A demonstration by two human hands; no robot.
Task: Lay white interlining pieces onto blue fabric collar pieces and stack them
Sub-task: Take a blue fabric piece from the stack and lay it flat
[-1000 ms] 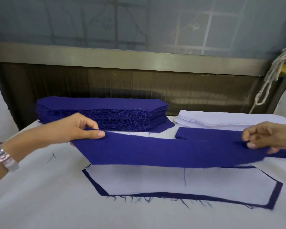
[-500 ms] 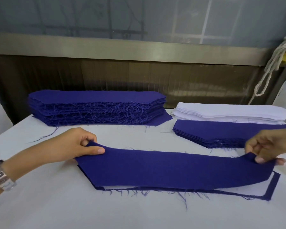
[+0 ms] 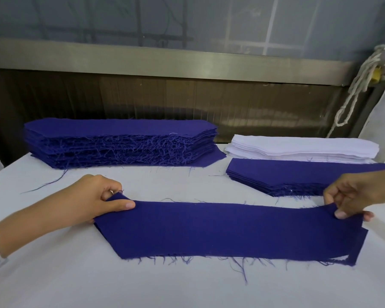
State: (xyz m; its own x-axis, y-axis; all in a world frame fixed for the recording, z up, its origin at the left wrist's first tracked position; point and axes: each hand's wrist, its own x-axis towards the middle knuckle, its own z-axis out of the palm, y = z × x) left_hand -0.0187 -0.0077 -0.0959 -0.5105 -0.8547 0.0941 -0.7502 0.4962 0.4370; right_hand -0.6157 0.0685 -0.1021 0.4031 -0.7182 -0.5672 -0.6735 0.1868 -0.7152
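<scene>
Blue collar piece (image 3: 229,230) now covers the interlined piece (image 3: 353,261) — left hand (image 3: 93,201) and right hand (image 3: 351,194) keep their grip pinched on its ends.

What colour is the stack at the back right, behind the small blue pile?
White: the interlining stack is plain white, unpatterned, seen best in the head view.

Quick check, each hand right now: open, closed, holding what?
Left hand: pinches the left end of the blue collar piece.
Right hand: pinches its right end.
</scene>
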